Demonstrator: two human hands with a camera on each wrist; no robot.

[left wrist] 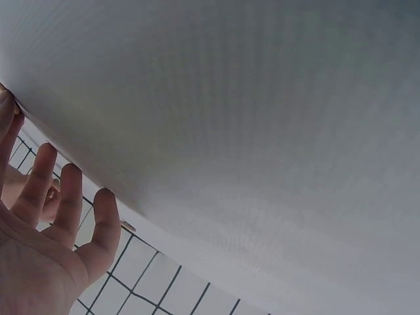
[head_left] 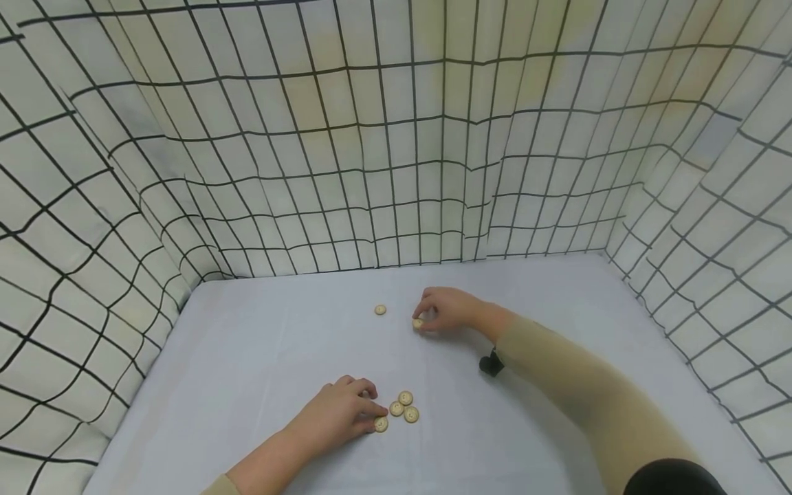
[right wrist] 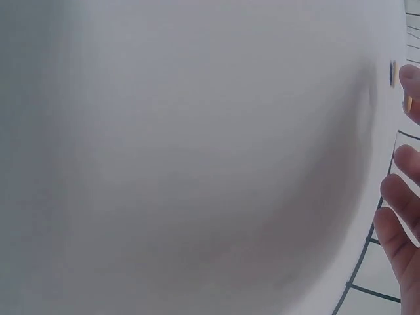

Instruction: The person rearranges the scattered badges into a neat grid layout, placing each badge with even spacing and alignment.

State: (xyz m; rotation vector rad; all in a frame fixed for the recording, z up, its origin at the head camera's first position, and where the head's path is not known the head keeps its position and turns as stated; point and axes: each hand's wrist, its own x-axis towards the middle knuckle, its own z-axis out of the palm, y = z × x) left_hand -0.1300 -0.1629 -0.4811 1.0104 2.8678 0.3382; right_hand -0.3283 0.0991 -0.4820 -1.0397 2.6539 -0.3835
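Toward the front of the table, my left hand (head_left: 340, 416) pinches a pale round button (head_left: 381, 425) at its edge with thumb and index finger. Right beside it lies a cluster of three like buttons (head_left: 405, 398). Farther back, my right hand (head_left: 450, 309) holds another button (head_left: 418, 323) between thumb and index finger, low over the white cloth. That button (right wrist: 408, 102) shows edge-on in the right wrist view, with the other fingers held apart from it. To its left a single button (head_left: 380, 310) lies flat. In the left wrist view, the left hand's other fingers (left wrist: 69, 197) are spread against the cloth.
A white cloth (head_left: 260, 344) covers the table. White curtains with a black grid (head_left: 396, 165) stand along its back and both sides. A small black device (head_left: 491, 364) hangs at the right wrist, and a dark rounded thing (head_left: 674, 478) is at the lower right.
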